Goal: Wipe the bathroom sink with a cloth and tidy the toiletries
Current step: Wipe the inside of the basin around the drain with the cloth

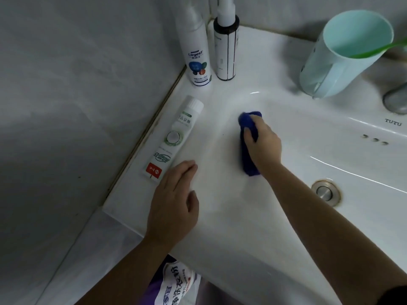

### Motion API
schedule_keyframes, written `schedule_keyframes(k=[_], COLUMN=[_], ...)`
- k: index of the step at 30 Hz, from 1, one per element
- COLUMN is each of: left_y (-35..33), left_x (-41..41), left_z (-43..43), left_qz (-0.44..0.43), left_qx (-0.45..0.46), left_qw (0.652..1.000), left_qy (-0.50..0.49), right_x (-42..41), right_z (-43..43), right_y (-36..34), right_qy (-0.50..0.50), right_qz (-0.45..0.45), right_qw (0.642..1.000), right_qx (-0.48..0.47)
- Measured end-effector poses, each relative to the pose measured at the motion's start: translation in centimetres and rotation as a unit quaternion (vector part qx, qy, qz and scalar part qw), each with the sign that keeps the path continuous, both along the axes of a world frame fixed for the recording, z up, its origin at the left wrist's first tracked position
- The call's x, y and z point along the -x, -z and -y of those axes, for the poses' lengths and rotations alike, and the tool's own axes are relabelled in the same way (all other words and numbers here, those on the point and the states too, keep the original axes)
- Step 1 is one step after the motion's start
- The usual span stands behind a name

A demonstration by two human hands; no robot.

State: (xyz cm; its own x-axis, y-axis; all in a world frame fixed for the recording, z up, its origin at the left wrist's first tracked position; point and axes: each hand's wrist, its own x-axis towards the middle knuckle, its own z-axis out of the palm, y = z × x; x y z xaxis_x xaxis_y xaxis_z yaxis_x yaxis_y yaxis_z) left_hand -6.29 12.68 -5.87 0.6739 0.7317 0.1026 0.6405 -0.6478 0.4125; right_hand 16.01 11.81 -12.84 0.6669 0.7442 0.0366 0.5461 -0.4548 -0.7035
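two bare forearms reach up from the bottom edge of the frame, and between them, low in the centre, a purple and white bag [174,285] with printed lettering sits below the front of the sink [220,249]. the left hand [174,199] lies flat with its fingers straight and together on the sink's left ledge, holding nothing; it looks like a brace for the body while the other arm scrubs, and it lies just beside the foot of the toothpaste tube [171,137], though i cannot tell if it touches it. the right hand [263,144], in the middle of the frame, has its fingers curled over a folded blue cloth [250,166] and presses it onto the sloping upper-left wall of the basin, the fold giving a firm pad to push with. the tube lies on its side along the left ledge, cap pointing to the top of the frame, close by the grey wall [66,84], probably laid there out of the wiping path. at upper centre a white spray bottle [198,51] and a dark-collared bottle [225,47] stand upright, side by side in the corner. at upper right a mint cup [337,53] holds a green handle [378,49], near the blurred tap base [396,100]. the drain [326,192] shows at lower right, well apart from the cloth. wiping looks under way; the toiletries are not yet gathered.
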Motion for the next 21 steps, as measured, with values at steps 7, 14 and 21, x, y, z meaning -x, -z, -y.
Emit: schedule_keyframes(k=[7, 14, 21], left_y=[0.0, 0.1, 0.2], left_x=[0.0, -0.1, 0.0], left_z=[-0.1, -0.1, 0.0], left_qz=[-0.008, -0.007, -0.007], left_qx=[-0.013, -0.012, -0.011], left_qw=[1.0, 1.0, 1.0], left_qy=[0.0, 0.0, -0.001], right_x=[6.1, -1.5, 2.1], right_z=[8.1, 4.4, 5.7], right_y=[1.0, 2.4, 0.7], right_qy=[-0.298, -0.202, -0.063], right_qz=[0.085, 0.184, -0.01], right_qw=[0.95, 0.961, 0.995], right_qx=[0.031, 0.045, 0.08])
